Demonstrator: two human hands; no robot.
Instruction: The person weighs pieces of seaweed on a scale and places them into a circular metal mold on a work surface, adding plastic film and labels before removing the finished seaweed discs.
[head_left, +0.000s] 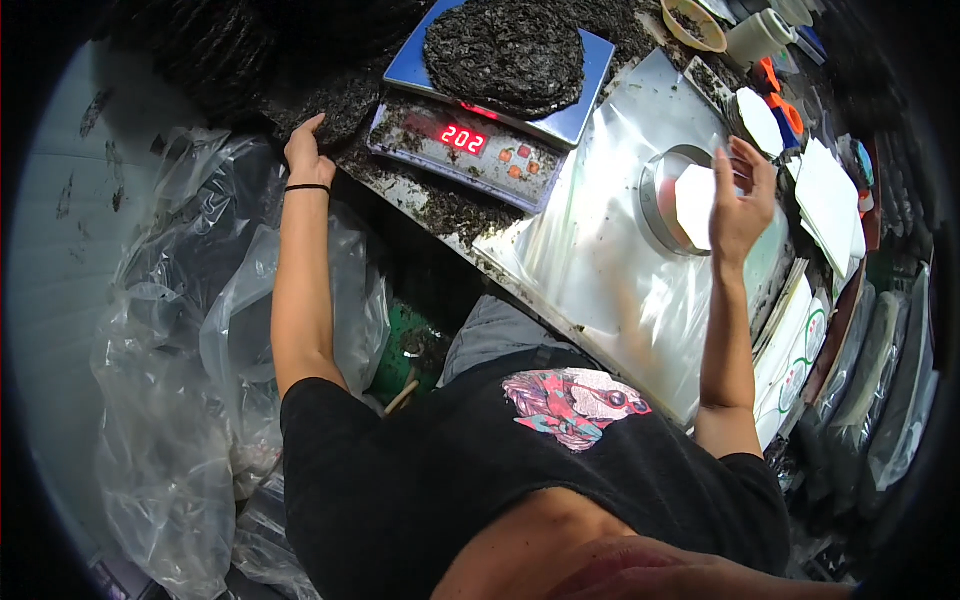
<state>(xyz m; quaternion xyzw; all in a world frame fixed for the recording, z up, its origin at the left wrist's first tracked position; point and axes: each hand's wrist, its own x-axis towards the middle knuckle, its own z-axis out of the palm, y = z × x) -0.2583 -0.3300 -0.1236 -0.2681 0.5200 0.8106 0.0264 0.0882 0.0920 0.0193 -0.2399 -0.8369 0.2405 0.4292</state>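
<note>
At the edge of a heap of dark dried seaweed-like material (341, 112) is my left hand (306, 156), a black band on its wrist. Some of its fingers are turned from view, so its grip is unclear. My right hand (742, 202) is at a round metal ring (656, 199) on a shiny sheet. Against its thumb side shows a white octagonal card (694, 206), overlapping the ring; whether the fingers hold it is hidden. On the digital scale (472, 154), a round dark cake of the same material (504, 56) lies on the metal pan; red digits are lit.
Clear plastic bags (180, 360) hang at the left. Along the right lie white cards (829, 195), orange-handled scissors (786, 116) and stacked printed packaging (795, 367). A yellowish bowl (694, 26) and a white bottle (757, 37) stand at the back. Dark crumbs litter the table edge (450, 240).
</note>
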